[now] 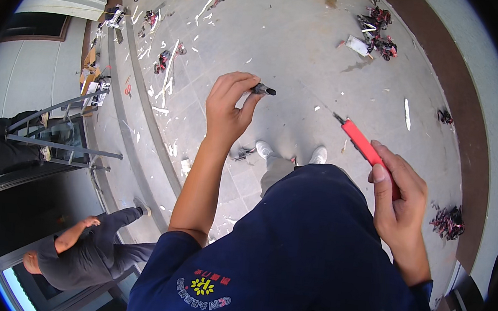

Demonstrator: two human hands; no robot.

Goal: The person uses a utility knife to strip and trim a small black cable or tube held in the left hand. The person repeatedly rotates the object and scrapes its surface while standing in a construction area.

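Observation:
Raised in front of me, my left hand [233,102] pinches a short black tube [263,90] between thumb and fingers; its dark, slanted end points right. My right hand [398,195] is closed around the handle of a red utility knife [361,141]. The knife has a dark tip and a thin blade reaching up and left toward the tube. Blade and tube are apart. Part of the tube is hidden behind my left fingers.
White scraps and bundles of black and red straps [378,32] lie about the grey floor. A shallow step [141,99] runs along the left. Beyond it are a metal stepladder [63,145] and a person in dark clothes [90,248]; another dark-clothed figure [10,140] is by the ladder.

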